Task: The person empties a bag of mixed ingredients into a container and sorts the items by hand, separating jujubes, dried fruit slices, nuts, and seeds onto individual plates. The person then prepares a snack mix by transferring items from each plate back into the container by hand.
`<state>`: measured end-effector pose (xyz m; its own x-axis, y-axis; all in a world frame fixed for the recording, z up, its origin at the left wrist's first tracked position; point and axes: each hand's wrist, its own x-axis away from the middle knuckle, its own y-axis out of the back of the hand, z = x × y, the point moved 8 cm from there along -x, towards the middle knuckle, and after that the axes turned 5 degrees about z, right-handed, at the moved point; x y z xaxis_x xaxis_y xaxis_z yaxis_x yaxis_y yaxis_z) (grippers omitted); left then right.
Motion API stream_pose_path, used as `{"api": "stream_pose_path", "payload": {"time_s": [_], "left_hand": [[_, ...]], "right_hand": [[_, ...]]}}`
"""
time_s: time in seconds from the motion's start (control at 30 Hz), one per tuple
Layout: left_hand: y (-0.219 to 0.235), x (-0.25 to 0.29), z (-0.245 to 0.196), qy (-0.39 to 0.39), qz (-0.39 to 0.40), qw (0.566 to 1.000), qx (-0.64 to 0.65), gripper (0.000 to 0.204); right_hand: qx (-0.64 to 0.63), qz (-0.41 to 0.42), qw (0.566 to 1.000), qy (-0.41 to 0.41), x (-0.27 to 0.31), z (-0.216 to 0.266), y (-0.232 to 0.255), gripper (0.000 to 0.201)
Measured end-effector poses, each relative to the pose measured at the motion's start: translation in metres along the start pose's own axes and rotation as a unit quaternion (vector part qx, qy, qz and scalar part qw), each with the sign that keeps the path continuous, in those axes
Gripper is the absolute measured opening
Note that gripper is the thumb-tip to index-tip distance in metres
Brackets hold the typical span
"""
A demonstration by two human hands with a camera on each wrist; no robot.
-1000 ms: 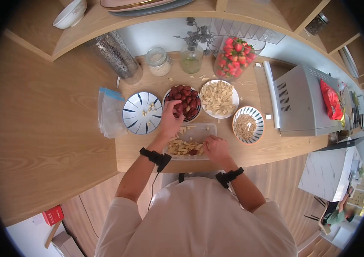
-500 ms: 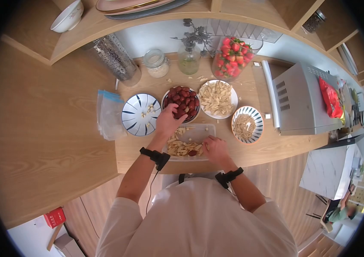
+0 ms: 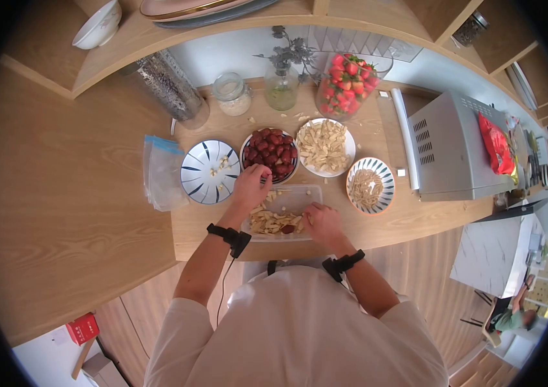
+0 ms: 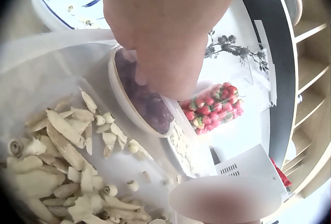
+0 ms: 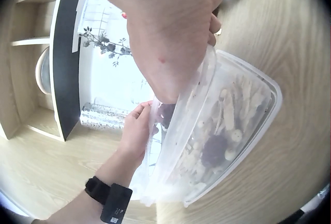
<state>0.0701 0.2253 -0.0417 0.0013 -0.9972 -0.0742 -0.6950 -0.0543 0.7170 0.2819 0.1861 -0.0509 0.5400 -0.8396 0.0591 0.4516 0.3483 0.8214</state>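
Observation:
My left hand (image 3: 250,188) is over the near rim of a bowl of red dates (image 3: 270,147), fingers curled in and pinching a red date that the hand mostly hides. In the left wrist view the back of the hand covers the fingertips. My right hand (image 3: 324,222) grips the right side of a clear plastic container (image 3: 314,191), its fingers curled at the rim in the right wrist view. Pale dried slices (image 4: 62,157), small round pale seeds and one red date (image 5: 214,150) lie inside the container.
Left of the dates are a blue-striped plate (image 3: 198,180) with a few seeds and clear zip bags (image 3: 161,177). To the right stand a plate of pale slices (image 3: 325,147) and a striped bowl of thin pieces (image 3: 369,187). Behind are jars, a vase and strawberries (image 3: 349,87).
My left hand has drawn back from among the dates toward the bowl's near rim, its fingers closing together. The right hand stays at the container's side.

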Motion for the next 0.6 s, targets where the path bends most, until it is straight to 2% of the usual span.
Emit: {"api": "stream_pose_path", "payload": {"time_s": [0.17, 0.23, 0.27, 0.33, 0.47, 0.53, 0.6], "left_hand": [[0.013, 0.008, -0.008, -0.034, -0.03, 0.999, -0.026, 0.01], [0.024, 0.018, -0.009, -0.056, -0.087, 0.994, -0.018, 0.009], [0.022, 0.024, -0.004, -0.055, -0.087, 0.995, -0.018, 0.009], [0.027, 0.037, 0.014, -0.014, -0.124, 0.991, 0.039, 0.009], [0.036, 0.068, 0.028, 0.009, -0.162, 0.986, 0.032, 0.009], [0.02, 0.082, 0.059, 0.145, -0.101, 0.974, 0.144, 0.013], [0.012, 0.09, 0.071, 0.153, -0.083, 0.968, 0.178, 0.015]], "right_hand": [[0.011, -0.001, 1.0, 0.002, 0.0, 0.002, 0.0, 0.007], [0.023, -0.007, 1.0, 0.007, 0.002, 0.002, 0.002, 0.008], [0.024, -0.006, 1.0, 0.008, 0.002, 0.001, 0.002, 0.008], [0.051, -0.003, 0.999, 0.0, 0.002, -0.003, 0.003, 0.009], [0.069, 0.0, 0.998, -0.005, -0.001, -0.007, 0.006, 0.01], [0.079, -0.002, 0.997, -0.016, -0.004, -0.01, 0.01, 0.01], [0.08, 0.01, 0.997, -0.01, -0.007, -0.012, 0.01, 0.01]]}}
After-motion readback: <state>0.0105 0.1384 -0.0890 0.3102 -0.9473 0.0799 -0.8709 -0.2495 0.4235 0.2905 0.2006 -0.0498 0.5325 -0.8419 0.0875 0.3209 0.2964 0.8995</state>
